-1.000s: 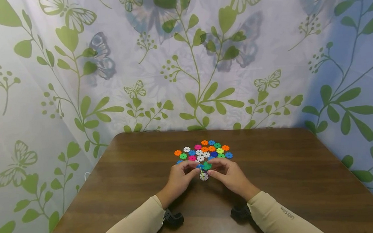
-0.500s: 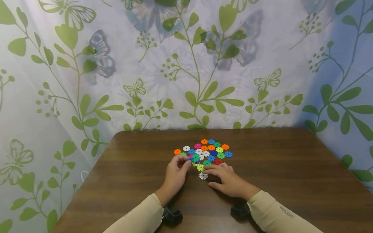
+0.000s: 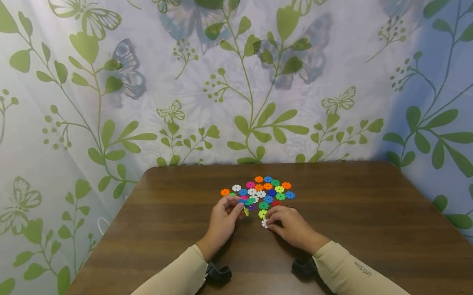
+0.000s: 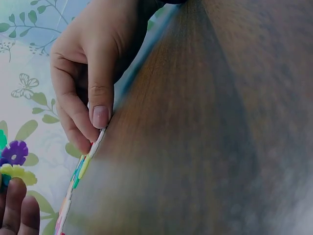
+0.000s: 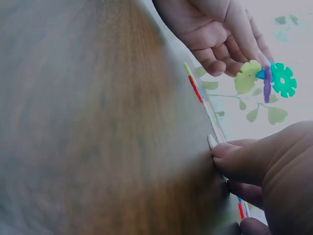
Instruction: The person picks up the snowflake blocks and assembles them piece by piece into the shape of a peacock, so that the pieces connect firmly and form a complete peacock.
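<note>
My left hand [image 3: 221, 220] holds a small cluster of joined notched plastic discs above the near left side of the pile. In the right wrist view the cluster shows a green disc [image 5: 279, 89], a purple disc [image 5: 267, 90], a yellow disc [image 5: 244, 81] and a bit of a blue disc [image 5: 260, 74]. My right hand [image 3: 293, 226] pinches a white notched disc [image 3: 264, 223] at the pile's near edge. That disc is slightly tilted up at the table in the right wrist view, and the fingers partly cover it. Just beyond it lies a yellow-green disc [image 3: 262, 214].
Several loose discs lie spread flat beyond the hands, among them an orange disc [image 3: 225, 192], a blue disc [image 3: 290, 194] and a red disc [image 3: 276, 203]. They rest on a brown wooden table [image 3: 350, 212]. A leaf-patterned curtain [image 3: 230, 74] hangs behind its far edge.
The right hand has let go of the cluster, moved down and taken hold of the white disc, which shifted slightly right. The left hand has carried the cluster a little left.
</note>
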Demonstrator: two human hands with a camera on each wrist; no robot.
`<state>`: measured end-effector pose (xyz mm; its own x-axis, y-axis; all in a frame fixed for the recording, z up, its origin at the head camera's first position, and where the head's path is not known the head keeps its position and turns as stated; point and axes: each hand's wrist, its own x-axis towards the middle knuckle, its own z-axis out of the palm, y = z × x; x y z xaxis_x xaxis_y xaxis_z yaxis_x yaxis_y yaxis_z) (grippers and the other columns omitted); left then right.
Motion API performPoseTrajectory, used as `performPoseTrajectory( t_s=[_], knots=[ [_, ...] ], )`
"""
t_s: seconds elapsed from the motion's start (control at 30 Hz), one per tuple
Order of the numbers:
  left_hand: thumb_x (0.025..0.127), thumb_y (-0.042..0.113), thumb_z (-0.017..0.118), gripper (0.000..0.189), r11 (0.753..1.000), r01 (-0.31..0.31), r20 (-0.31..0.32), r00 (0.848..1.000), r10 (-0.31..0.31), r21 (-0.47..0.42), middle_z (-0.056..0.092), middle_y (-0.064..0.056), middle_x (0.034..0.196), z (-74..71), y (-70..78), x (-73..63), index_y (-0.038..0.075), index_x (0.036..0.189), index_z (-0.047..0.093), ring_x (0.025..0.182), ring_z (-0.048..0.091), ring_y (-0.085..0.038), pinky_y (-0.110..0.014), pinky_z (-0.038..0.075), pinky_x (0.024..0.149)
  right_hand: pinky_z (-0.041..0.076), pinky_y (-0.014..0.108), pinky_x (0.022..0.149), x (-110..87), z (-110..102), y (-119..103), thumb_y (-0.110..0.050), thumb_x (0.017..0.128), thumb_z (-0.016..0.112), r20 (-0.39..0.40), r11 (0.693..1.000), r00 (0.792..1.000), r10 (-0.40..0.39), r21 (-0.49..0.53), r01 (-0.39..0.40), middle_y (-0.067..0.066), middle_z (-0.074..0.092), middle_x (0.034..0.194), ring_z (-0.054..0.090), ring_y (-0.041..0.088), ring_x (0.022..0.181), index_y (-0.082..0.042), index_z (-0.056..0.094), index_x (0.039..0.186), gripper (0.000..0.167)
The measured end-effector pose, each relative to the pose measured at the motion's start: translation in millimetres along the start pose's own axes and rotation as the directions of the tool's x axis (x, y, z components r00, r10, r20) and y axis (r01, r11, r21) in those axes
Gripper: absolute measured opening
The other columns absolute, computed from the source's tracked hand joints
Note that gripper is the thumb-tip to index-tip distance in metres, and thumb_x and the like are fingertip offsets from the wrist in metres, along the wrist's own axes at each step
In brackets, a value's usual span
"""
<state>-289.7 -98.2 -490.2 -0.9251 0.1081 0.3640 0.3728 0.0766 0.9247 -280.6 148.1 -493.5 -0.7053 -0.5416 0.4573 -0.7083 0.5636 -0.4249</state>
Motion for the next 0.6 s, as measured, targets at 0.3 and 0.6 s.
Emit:
performPoseTrajectory(
  t_s=[0.3,0.6],
  knots=[
    [0.101,0.003,0.071,0.022,1.000,0.023,0.007,1.000,-0.023,-0.001,0.069,-0.012,0.102,0.4,-0.1,-0.8,-0.002,0.122,0.067,0.087,0.071,-0.036,-0.041,0.062,0.080,0.058,0.037,0.081,-0.2,-0.2,-1.5,0.002,0.088,0.084,0.006,0.998,0.999,0.048,0.027,-0.049,0.001,0.066,0.100,0.064,0.016,0.089,-0.010,0.074,0.092,0.016],
    [0.100,0.005,0.073,0.019,0.999,0.037,0.020,0.999,-0.037,0.005,0.069,-0.012,0.101,1.1,-0.3,-1.4,0.003,0.119,0.070,0.085,0.071,-0.030,-0.043,0.062,0.082,0.057,0.036,0.079,0.2,3.9,-5.1,-0.001,0.090,0.084,-0.015,0.995,0.998,0.059,0.081,-0.058,-0.001,0.065,0.098,0.063,0.016,0.087,-0.011,0.073,0.090,0.014]
  ],
)
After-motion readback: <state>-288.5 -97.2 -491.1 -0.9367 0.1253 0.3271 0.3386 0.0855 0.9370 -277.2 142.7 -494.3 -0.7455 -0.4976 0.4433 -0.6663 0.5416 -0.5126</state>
